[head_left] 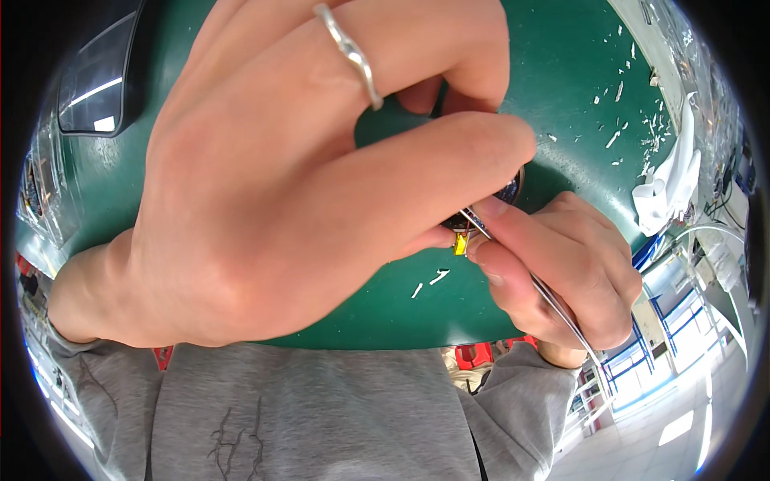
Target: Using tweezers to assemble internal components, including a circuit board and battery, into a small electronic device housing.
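My left hand (273,192), with a silver ring (350,53) on one finger, fills much of the view. Its curled thumb and fingers grip a small dark round part (508,192), mostly hidden behind them. Below that part's lower edge sticks out a small yellow piece (460,244), with a thin reddish line, perhaps a wire, above it. My right hand (573,264) is closed around thin metal tweezers (548,295). Their tips reach the edge of the dark part beside the yellow piece; whether they pinch anything I cannot tell.
White scraps (439,277) lie on the green table (401,321), with several more at the far right. A dark glossy phone-like slab (96,76) rests at the far left. Crumpled white tissue or plastic (670,192) sits by the right edge, near clear plastic bags.
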`<state>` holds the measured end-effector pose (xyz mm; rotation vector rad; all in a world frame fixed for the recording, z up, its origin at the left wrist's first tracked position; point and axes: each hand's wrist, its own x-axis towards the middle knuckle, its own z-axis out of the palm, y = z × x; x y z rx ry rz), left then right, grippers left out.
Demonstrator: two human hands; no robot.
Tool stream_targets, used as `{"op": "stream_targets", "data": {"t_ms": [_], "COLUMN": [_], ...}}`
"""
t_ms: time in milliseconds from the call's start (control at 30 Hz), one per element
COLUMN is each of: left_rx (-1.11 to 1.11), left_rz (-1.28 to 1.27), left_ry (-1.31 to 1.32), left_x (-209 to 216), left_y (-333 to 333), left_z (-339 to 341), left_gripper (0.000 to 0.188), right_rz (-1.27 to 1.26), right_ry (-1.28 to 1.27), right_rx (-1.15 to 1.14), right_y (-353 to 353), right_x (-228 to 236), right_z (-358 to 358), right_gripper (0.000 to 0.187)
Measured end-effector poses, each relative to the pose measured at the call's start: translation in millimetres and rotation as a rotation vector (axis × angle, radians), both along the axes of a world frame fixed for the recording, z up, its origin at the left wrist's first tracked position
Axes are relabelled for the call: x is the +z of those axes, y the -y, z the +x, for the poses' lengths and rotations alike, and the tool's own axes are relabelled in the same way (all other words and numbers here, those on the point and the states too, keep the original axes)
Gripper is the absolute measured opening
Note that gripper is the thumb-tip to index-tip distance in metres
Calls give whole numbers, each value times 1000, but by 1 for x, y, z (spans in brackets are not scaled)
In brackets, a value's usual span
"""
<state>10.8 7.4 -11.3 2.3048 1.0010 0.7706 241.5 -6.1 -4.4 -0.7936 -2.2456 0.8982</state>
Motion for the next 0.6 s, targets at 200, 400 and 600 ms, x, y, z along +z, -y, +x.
{"op": "stream_targets", "data": {"t_ms": [200,400,600], "left_rx": [-5,-7,20], "left_rz": [7,-18,-49], "left_ry": [22,38,32], "left_x": [-3,-1,5], "left_y": [1,-1,5], "left_z": [2,2,-1], "left_gripper": [49,49,50], "right_rz": [-40,-119,-41], "right_ry": [6,31,-4], "right_rx": [11,-40,21], "right_y": [3,4,1], "right_x": [1,9,4], "right_z": [0,1,-2], "right_gripper": [27,30,28]}}
